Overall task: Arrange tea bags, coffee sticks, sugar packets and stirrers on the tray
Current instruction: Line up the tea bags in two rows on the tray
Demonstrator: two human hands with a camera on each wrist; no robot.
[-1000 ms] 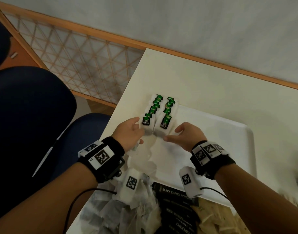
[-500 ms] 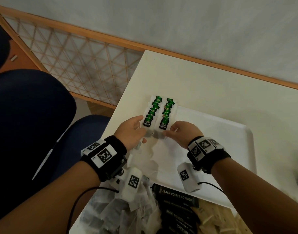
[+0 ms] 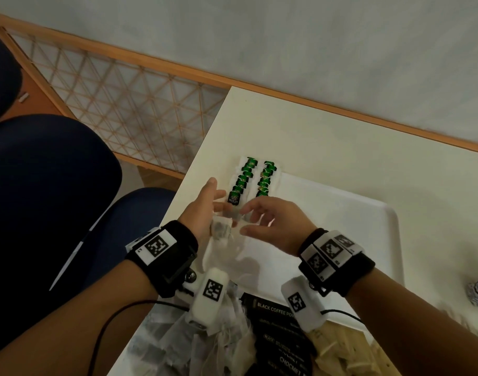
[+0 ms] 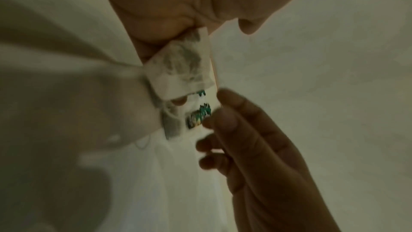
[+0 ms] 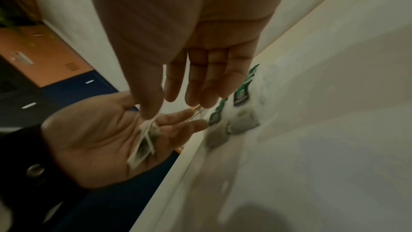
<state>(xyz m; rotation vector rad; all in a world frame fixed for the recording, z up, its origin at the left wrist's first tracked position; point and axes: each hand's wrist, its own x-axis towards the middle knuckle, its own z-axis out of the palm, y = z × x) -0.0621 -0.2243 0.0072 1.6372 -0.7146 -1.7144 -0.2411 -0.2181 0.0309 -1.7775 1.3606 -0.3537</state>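
White tray (image 3: 341, 213) on pale table (image 3: 313, 137), tea bag rows laid out
Loose tea bag (image 3: 220, 229) is cradled in the flat left hand (image 3: 202, 213); its string is pinched by the right hand (image 3: 276, 223) fingertips.

Both forearms reach forward, each wrist banded in black. The left hand (image 3: 202, 210) lies palm-up with fingers extended, thumb raised. The right hand (image 3: 270, 221) hovers just beside it, palm down, its fingers (image 5: 200, 84) loosely straight, thumb and fingertips close together.

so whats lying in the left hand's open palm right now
A tea bag lies on the left hand, with the right hand thumb reaching down to it. Blur hides whether its tag is there, and whether a second bag lies under it.
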